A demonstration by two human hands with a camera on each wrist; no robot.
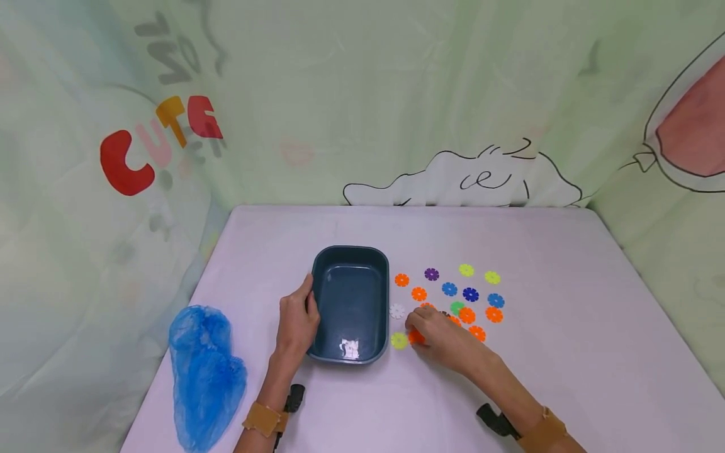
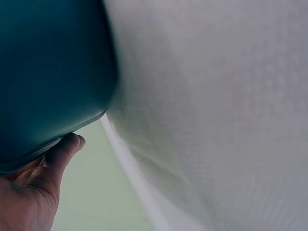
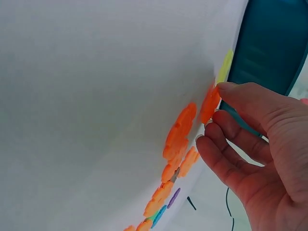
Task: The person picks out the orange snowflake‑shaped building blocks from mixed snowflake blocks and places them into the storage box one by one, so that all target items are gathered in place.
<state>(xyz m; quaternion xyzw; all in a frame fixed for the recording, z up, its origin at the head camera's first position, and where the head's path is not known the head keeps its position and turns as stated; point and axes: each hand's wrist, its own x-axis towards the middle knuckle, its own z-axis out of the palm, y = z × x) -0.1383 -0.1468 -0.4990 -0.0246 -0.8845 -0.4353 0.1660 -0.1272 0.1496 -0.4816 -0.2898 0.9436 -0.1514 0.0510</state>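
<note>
A dark blue plastic basin stands on the table, its inside bare. My left hand grips its left rim, thumb on one side, as the left wrist view also shows. To the right of the basin lie several flat, notched, flower-shaped plastic discs in orange, yellow, blue, purple, green and white. My right hand is low over them, thumb and fingers curled together at an orange flower disc, which they appear to pinch. Beside it lies a yellow disc, close to the basin; a white disc lies near the basin wall.
A crumpled blue plastic bag lies at the table's left side. White cloth covers the table. A printed curtain hangs behind and at both sides. Further discs, among them a purple one, spread to the back right.
</note>
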